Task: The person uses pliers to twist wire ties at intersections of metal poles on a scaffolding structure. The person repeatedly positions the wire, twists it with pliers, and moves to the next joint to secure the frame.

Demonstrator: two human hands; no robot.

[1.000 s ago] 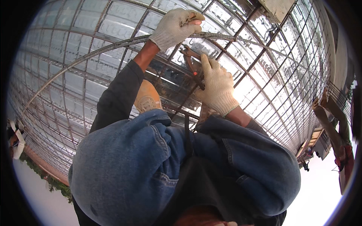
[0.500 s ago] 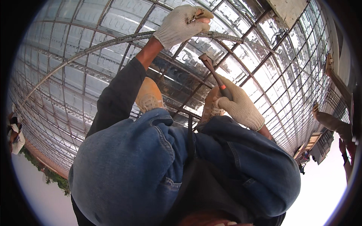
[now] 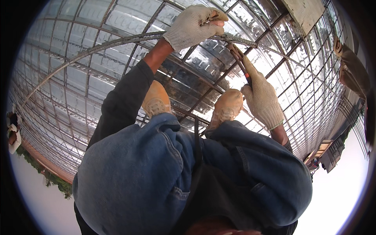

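My left hand (image 3: 196, 27), in a whitish knit glove, is closed at the upper middle, beside a long curved steel bar (image 3: 133, 38). Its fingers are curled, and what they pinch, if anything, is hidden. My right hand (image 3: 263, 98), gloved too, is wrapped round a hand tool (image 3: 239, 62) with a rusty metal head, a thin shaft and a dark grip with an orange-red band; whether it is a hammer or pincers I cannot tell. One finger stretches along the shaft. The tool's head is close below the curved bar, right of my left hand.
A grid of reinforcing bars (image 3: 88, 74) lies over shiny ribbed metal sheets (image 3: 103, 58). My tan shoes (image 3: 229, 102) stand on it, below my hands. A pale board (image 3: 305, 13) lies at the upper right. People show partly at the right and left rims.
My right hand has moved up and to the right with the tool, bringing its head near the curved bar. My left hand has shifted slightly right, still closed.
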